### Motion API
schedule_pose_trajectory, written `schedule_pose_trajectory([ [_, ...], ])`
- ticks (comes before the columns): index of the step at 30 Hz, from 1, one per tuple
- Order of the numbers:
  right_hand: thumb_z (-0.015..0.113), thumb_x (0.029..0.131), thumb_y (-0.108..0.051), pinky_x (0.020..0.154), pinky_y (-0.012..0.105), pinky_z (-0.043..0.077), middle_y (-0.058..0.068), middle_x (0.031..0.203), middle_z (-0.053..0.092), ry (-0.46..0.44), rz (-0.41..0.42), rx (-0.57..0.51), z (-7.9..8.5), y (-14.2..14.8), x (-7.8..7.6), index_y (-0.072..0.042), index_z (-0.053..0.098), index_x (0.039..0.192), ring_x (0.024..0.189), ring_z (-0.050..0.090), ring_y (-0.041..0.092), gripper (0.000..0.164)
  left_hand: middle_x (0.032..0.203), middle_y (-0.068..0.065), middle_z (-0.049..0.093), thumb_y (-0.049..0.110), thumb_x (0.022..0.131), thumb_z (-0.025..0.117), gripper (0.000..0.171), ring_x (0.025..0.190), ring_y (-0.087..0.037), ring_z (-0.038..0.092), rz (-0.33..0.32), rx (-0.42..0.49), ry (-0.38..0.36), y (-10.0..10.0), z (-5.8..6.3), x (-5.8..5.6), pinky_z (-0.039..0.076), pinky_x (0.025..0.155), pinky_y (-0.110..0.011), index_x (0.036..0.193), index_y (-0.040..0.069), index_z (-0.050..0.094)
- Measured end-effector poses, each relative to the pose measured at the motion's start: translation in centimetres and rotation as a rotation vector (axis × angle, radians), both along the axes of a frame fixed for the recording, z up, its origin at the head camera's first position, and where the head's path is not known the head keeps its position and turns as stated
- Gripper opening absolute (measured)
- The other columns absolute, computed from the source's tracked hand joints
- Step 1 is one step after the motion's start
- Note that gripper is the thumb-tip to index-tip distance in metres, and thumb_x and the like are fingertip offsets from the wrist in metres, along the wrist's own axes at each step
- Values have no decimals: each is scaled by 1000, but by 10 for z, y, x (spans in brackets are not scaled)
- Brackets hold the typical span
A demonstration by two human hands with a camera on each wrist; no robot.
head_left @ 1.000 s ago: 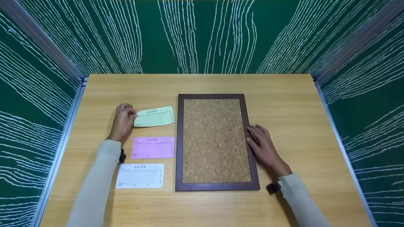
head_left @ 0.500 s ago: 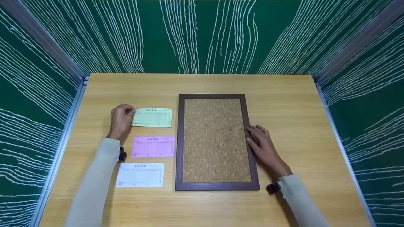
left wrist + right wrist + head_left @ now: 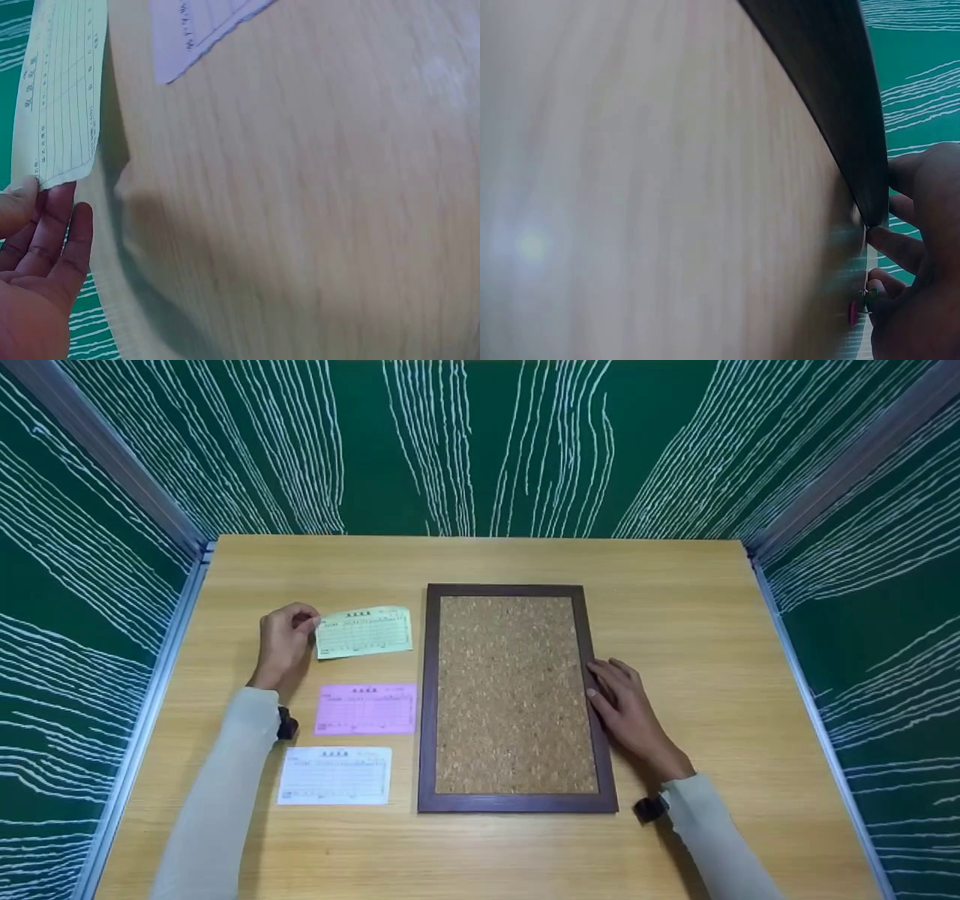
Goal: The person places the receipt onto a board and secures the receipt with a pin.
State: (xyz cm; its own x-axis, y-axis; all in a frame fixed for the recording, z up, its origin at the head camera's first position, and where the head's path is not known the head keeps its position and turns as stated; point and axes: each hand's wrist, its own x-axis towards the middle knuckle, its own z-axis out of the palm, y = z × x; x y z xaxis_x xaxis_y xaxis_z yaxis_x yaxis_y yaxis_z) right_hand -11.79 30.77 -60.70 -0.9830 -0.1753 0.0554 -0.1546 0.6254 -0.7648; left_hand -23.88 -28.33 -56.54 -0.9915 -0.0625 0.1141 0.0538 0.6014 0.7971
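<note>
My left hand (image 3: 282,642) pinches the left end of a pale green paper slip (image 3: 364,631) between thumb and fingers. In the left wrist view the green slip (image 3: 64,90) is raised, casting a shadow on the table. A pink slip (image 3: 365,709) and a white slip (image 3: 334,776) lie flat below it. To their right lies a cork board (image 3: 517,697) in a dark brown frame (image 3: 517,804). My right hand (image 3: 628,712) touches the frame's right edge. Between its lower fingers, small pink (image 3: 853,312) and green pieces with thin needles, apparently push pins, are partly hidden.
The wooden table (image 3: 517,859) is enclosed at the back and sides by green walls (image 3: 495,450) with white wavy lines. Metal posts (image 3: 844,454) stand at the corners. Each wrist carries a small black camera (image 3: 649,808).
The green slip first came down flatter and straighter, then rose again with its right end tilted up. My left hand shifted slightly left. The right hand and the board stayed put.
</note>
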Motion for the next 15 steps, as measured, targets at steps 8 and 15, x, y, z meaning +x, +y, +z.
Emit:
schedule_pose_trajectory([
  [8, 62, 114, -22, 131, 67, 18, 19, 170, 46, -10, 2, -8, -1, 1, 0, -5, 53, 162, 165, 21, 41, 51, 105, -24, 78, -2, 106, 69, 10, 88, -18, 65, 5, 32, 23, -1, 8, 0, 47, 73, -14, 107, -8, 78],
  [15, 61, 114, -19, 131, 68, 18, 19, 170, 46, -9, 2, -7, -2, 2, 0, -5, 53, 162, 165, 21, 42, 50, 104, -22, 76, -1, 106, 69, 10, 87, -18, 65, 5, 48, 8, -3, 13, 2, 48, 71, -14, 107, -8, 77],
])
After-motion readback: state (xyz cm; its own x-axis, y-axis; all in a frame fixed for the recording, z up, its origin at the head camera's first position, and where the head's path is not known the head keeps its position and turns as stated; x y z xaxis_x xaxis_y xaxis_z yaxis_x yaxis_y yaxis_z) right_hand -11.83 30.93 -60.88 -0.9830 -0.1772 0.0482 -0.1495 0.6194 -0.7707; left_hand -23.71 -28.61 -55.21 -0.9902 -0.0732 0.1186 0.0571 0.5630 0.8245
